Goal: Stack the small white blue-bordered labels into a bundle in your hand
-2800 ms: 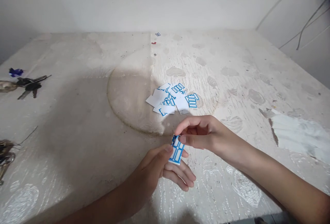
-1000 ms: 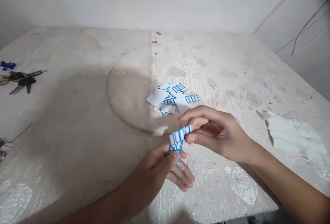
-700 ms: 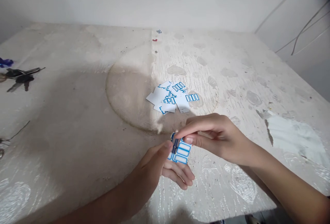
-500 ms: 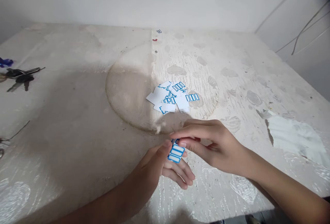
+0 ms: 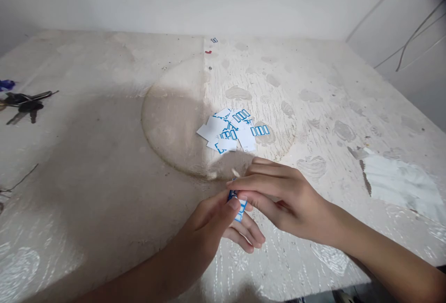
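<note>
Between my two hands is a small white label sheet (image 5: 240,210) printed with blue-framed boxes. My left hand (image 5: 218,221) pinches it, the thumb lying across its face and the other fingers behind, the lower ones stretched out. From the right, my right hand (image 5: 282,196) grips the upper part of the sheet with thumb and forefinger, and that end looks bent over. Part of the sheet is covered by my fingers. Just beyond my hands lies a loose pile of similar label pieces (image 5: 226,131), some white side up, some with blue frames showing.
A bunch of keys (image 5: 28,103) rests at the left edge. Dark wire (image 5: 22,180) lies nearer on that side. A torn whitish patch (image 5: 400,182) is at the right. Tiny red (image 5: 208,52) and blue-marked scraps (image 5: 214,40) sit near the wall (image 5: 209,1).
My left thumb has slid up and right over the label sheet, covering more of it. The sheet's upper end is more bent. The pile has not changed.
</note>
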Demonstrator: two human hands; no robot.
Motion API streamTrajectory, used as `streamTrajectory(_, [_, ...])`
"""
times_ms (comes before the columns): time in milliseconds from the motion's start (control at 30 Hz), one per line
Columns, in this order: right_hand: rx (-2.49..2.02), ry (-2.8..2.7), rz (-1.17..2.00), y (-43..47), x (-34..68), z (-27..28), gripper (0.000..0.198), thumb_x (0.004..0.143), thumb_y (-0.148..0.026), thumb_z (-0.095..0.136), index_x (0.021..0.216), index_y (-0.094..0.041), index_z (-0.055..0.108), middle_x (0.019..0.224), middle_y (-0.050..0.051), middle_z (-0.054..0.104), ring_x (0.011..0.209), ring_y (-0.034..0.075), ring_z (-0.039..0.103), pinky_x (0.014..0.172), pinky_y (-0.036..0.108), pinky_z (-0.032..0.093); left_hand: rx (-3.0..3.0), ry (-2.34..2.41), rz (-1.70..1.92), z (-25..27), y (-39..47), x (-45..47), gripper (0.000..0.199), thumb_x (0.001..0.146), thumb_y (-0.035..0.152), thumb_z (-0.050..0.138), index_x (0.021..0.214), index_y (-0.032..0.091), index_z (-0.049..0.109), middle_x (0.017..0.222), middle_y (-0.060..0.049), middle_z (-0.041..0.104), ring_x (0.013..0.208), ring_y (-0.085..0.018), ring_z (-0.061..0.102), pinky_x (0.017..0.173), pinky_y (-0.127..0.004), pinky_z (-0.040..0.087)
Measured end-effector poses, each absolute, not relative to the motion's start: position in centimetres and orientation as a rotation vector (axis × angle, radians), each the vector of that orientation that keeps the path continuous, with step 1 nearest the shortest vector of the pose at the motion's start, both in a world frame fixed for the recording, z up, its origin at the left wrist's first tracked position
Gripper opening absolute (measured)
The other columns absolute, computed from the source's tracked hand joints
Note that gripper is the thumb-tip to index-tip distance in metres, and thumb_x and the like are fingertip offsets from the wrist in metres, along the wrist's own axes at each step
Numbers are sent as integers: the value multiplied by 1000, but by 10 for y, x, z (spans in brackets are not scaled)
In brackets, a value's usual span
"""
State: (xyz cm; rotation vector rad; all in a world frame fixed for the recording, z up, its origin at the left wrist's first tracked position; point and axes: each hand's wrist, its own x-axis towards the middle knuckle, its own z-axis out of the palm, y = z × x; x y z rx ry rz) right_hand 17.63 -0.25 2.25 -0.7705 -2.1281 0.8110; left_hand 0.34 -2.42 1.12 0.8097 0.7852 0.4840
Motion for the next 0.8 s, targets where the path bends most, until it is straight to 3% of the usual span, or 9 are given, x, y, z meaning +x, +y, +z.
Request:
streamTrajectory(267, [-758, -2198, 687, -3, 175, 19, 28, 88, -7, 50, 115, -9, 57, 71, 3, 51, 66, 14, 42, 64, 30, 40, 817, 822, 450, 11, -23, 4, 33, 91, 38, 38, 86, 10, 54, 75, -10, 67, 70, -18, 65, 65, -30, 52])
streamTrajectory(433, [-1067, -2014, 550, -3, 175, 24, 31, 91, -12, 46, 121, -5, 54, 78, 6, 57, 68, 14, 48, 68, 31, 42, 768, 815, 486, 6, -26, 3, 32, 90, 41, 41, 90, 12, 52, 72, -9, 68, 68, -18, 65, 63, -29, 52])
streamTrajectory(567, [-1225, -1814, 1064, -1, 175, 26, 35, 91, -19, 48, 126, -14, 50, 88, 4, 56, 76, 13, 53, 70, 27, 46, 769, 819, 487, 5, -27, 4, 31, 89, 41, 41, 90, 12, 52, 72, -9, 68, 67, -18, 65, 63, -29, 52])
streamTrajectory(667, [-1128, -1702, 1516, -1, 176, 20, 31, 87, -20, 54, 118, -19, 55, 93, 3, 57, 81, 13, 56, 70, 27, 48, 795, 811, 476, 8, -27, 5, 31, 90, 41, 41, 88, 12, 52, 72, -8, 67, 67, -17, 65, 63, -28, 52])
streamTrajectory(800, [-990, -1465, 1815, 1, 178, 15, 19, 86, -15, 54, 103, -17, 62, 78, 2, 60, 70, 12, 57, 63, 26, 47, 907, 831, 397, 16, -24, 1, 32, 90, 42, 38, 96, 14, 52, 78, -8, 67, 74, -18, 64, 68, -31, 51])
